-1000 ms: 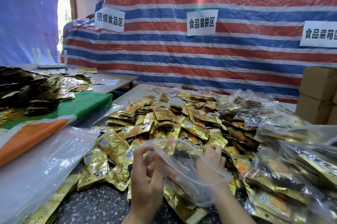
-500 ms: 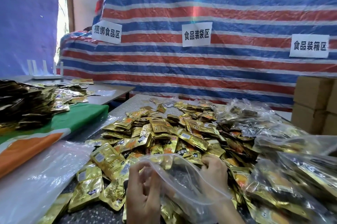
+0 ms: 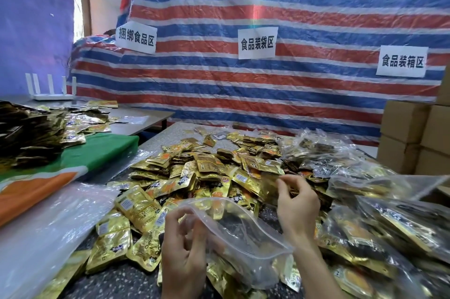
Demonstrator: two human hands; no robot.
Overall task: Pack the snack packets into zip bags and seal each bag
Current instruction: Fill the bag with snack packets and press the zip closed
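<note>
An empty clear zip bag (image 3: 246, 242) lies in front of me with its mouth gaping open toward the pile. My left hand (image 3: 185, 252) pinches the near left rim of the bag between thumb and fingers. My right hand (image 3: 298, 203) hovers off the bag, just above its far right rim, fingers loosely curled and holding nothing. A heap of gold snack packets (image 3: 207, 174) covers the speckled table (image 3: 117, 274) directly beyond both hands.
Filled clear bags (image 3: 379, 228) pile up on the right. A stack of flat clear plastic (image 3: 43, 233) lies on the left over a green and orange cloth (image 3: 97, 152). Cardboard boxes (image 3: 414, 138) stand at the far right, and a striped tarp (image 3: 267, 94) hangs behind.
My right hand has let go of the bag's rim and lifted toward the packet pile. My left hand still holds the bag, whose mouth now gapes wider.
</note>
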